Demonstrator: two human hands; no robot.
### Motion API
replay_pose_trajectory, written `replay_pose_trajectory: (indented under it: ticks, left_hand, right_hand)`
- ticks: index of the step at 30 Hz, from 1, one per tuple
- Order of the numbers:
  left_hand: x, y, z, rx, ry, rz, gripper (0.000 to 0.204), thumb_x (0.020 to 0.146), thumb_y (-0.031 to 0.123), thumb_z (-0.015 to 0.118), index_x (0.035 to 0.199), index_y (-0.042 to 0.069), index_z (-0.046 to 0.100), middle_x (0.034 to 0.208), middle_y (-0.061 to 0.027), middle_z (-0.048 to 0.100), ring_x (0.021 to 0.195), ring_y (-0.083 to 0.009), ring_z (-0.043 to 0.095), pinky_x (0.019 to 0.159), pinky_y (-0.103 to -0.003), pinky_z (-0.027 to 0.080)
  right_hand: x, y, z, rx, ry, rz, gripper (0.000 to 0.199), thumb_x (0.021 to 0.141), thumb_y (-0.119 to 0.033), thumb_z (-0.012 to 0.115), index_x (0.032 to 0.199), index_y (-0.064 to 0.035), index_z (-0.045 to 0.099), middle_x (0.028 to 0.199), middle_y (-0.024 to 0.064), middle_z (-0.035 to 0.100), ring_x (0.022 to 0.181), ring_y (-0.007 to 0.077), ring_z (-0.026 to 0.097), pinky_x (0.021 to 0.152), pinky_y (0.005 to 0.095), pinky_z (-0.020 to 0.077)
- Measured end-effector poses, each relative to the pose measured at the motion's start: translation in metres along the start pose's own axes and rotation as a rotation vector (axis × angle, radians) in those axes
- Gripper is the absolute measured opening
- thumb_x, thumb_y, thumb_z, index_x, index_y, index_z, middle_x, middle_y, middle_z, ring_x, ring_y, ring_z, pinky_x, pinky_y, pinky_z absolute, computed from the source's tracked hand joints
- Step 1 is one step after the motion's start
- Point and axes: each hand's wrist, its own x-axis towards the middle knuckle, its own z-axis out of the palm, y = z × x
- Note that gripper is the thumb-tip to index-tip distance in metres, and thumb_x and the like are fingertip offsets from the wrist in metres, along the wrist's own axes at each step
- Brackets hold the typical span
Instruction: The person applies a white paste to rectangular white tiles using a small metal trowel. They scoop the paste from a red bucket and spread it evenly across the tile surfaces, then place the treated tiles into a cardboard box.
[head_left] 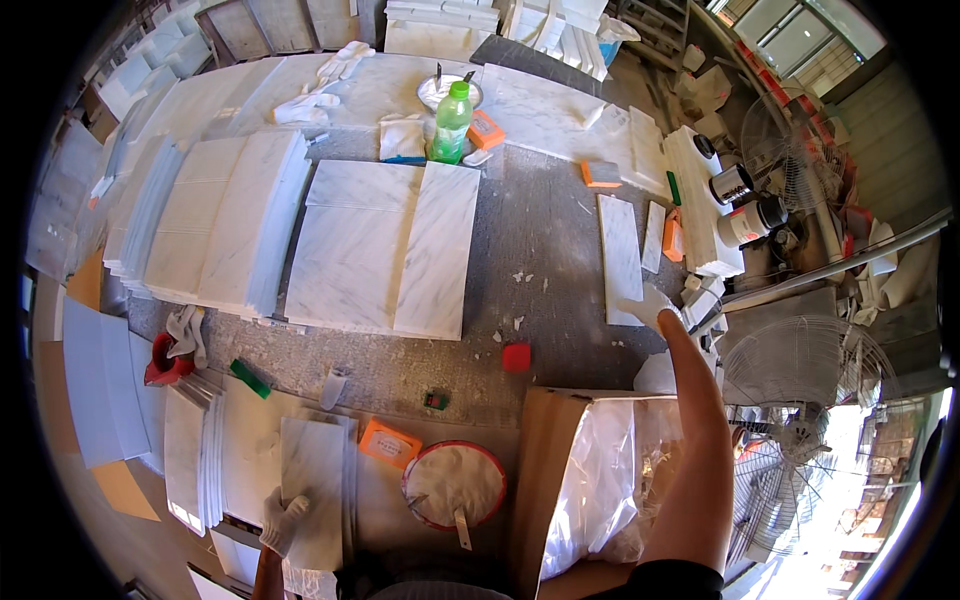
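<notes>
My left hand point(283, 522), in a white glove, is at the left edge of a grey-veined marble tile point(312, 465). Its fingers are bent at that edge, and part of the grip is hidden. This tile lies on a small stack near the bench's front. My right arm reaches far forward to the right. The white-gloved right hand point(650, 303) has its fingers stretched over the near end of a narrow marble strip point(620, 250). A shorter strip point(653, 237) lies beside it. Nearer me is a round red-rimmed pan of whitish paste point(453, 478) with a scraper point(462, 528) in it.
An open cardboard box point(548, 470) lined with clear plastic stands under my right arm. Larger marble slabs point(365, 245) lie mid-table, with a tile stack point(225, 220) to their left. A green bottle point(452, 125) stands at the back. Wire fans point(800, 430) are at right.
</notes>
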Motion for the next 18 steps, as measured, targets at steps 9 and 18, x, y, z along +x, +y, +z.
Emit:
replay_pose_trajectory:
  ticks: [9, 18]
  left_hand:
    - [0.011, -0.022, -0.004, 0.146, 0.115, -0.043, 0.080, 0.072, 0.065, 0.082, 0.108, -0.005, 0.065, 0.077, 0.0004, 0.066, 0.068, -0.0067, 0.057, 0.061, -0.024, 0.046]
    - [0.015, -0.032, 0.001, 0.096, 0.096, -0.041, 0.079, 0.072, 0.064, 0.082, 0.108, -0.005, 0.067, 0.079, -0.0010, 0.067, 0.069, -0.0067, 0.057, 0.060, -0.025, 0.046]
  right_hand:
    - [0.041, 0.012, 0.042, -0.140, -0.008, 0.232, 0.120, 0.067, -0.073, 0.074, 0.144, 0.0119, 0.038, 0.140, 0.0294, 0.053, 0.130, 0.0396, 0.054, 0.106, 0.0421, 0.0457]
    - [0.072, 0.046, 0.057, -0.094, 0.022, 0.116, 0.120, 0.060, -0.070, 0.080, 0.144, 0.0071, 0.040, 0.139, 0.0278, 0.054, 0.128, 0.0392, 0.055, 0.103, 0.0447, 0.0480]
